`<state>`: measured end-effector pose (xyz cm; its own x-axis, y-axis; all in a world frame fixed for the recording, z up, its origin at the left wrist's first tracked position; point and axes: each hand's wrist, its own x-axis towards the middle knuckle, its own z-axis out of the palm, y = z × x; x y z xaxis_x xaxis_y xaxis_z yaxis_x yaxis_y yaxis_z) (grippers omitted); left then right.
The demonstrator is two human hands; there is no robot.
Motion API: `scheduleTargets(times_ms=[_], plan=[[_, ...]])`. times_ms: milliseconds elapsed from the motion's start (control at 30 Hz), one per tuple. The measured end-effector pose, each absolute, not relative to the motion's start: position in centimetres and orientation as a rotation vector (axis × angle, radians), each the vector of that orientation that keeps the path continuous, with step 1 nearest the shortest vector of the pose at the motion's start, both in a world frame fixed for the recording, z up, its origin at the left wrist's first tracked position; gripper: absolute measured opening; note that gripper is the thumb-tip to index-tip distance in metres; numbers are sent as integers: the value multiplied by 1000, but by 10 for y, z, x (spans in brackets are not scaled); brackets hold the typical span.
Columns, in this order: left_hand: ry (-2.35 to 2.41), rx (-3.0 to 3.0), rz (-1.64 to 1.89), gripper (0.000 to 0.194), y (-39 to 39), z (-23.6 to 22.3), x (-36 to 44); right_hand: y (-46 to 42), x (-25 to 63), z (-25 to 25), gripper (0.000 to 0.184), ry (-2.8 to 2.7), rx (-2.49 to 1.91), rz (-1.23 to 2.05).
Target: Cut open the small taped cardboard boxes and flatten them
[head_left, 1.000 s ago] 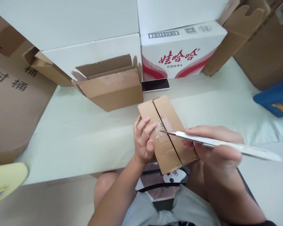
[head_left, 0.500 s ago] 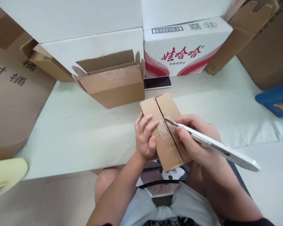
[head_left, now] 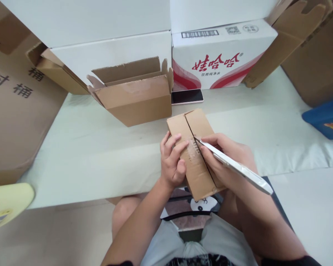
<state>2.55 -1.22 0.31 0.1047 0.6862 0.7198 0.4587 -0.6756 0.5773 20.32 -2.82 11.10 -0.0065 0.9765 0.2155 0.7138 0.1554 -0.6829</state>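
Note:
A small brown cardboard box [head_left: 201,177] rests at the near edge of the cloth-covered table, a dark seam running along its top between two flaps. Clear tape crosses the seam near its middle. My left hand [head_left: 173,160] grips the box's left side, fingertips on the top flap and thumb bent. In my right hand [head_left: 229,155] is a white utility knife [head_left: 235,167], its tip at the seam beside the tape. The knife's handle slants down to the right over my wrist. Part of the box's right side is hidden behind my right hand.
An open cardboard box [head_left: 140,99] stands behind, beside a black-screened phone [head_left: 187,96]. A white carton with red lettering [head_left: 219,62] backs the table. Large brown cartons [head_left: 13,122] flank the left. At right is a blue container [head_left: 327,116], at left a yellow object [head_left: 11,201].
The knife has swung to a steeper angle, its handle end moving left and closer to my right wrist. My right fingers have shifted slightly left. My left hand keeps its hold on the box.

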Motion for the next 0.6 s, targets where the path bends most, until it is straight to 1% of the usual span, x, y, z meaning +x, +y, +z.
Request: scheduleTargets(times_ms=[67, 167, 333, 600], plan=[[1144, 2162, 1611, 44, -12, 3, 26, -28, 202, 115, 10, -1794, -1627, 493], [1131, 2167, 1619, 44, -12, 3, 26, -30, 201, 121, 16, -1788, -1608, 514], [1145, 2192, 1602, 45, -12, 4, 25, -42, 209, 120, 24, -1659, -1497, 643], [1140, 2177, 1622, 45, -11, 3, 26, -50, 220, 104, 20, -1518, -1422, 721]])
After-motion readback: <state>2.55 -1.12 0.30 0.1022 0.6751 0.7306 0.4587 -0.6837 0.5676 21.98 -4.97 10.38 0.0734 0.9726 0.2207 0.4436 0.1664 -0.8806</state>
